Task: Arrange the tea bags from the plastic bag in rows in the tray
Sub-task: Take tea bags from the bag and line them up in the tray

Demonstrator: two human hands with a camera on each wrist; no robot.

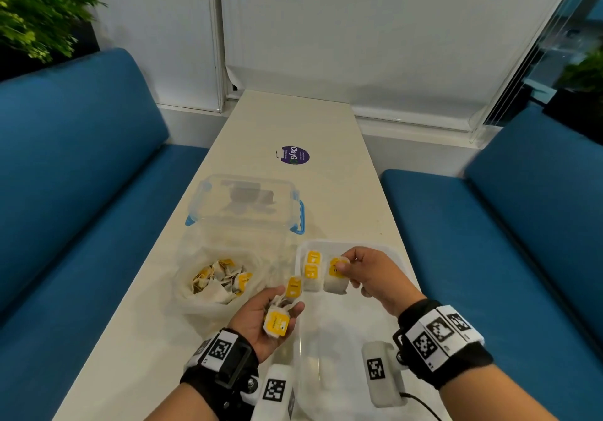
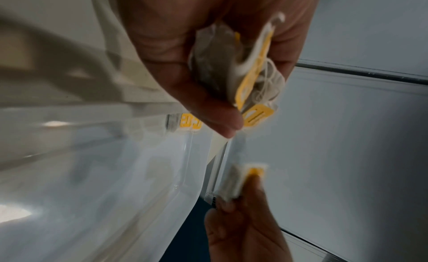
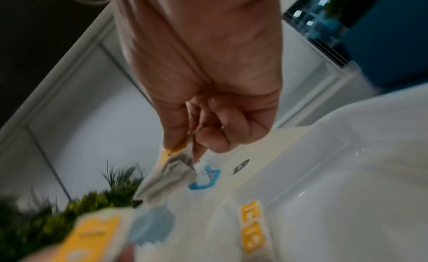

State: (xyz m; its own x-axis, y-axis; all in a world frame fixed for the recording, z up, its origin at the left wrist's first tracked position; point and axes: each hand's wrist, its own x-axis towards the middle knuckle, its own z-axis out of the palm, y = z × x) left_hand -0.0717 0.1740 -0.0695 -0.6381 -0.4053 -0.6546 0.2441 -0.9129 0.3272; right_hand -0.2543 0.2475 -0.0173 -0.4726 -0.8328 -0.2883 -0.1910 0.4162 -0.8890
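Left hand [image 1: 261, 321] clutches tea bags [image 1: 277, 322]: pale sachets, yellow tags.

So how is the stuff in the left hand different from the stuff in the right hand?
The left hand grips a bunch of tea bags, cupped in the palm; the right hand pinches just one tea bag by its top. The bunch sits beside the tray; the single bag hangs over the tray's far end, next to two bags already placed. All have yellow tags.
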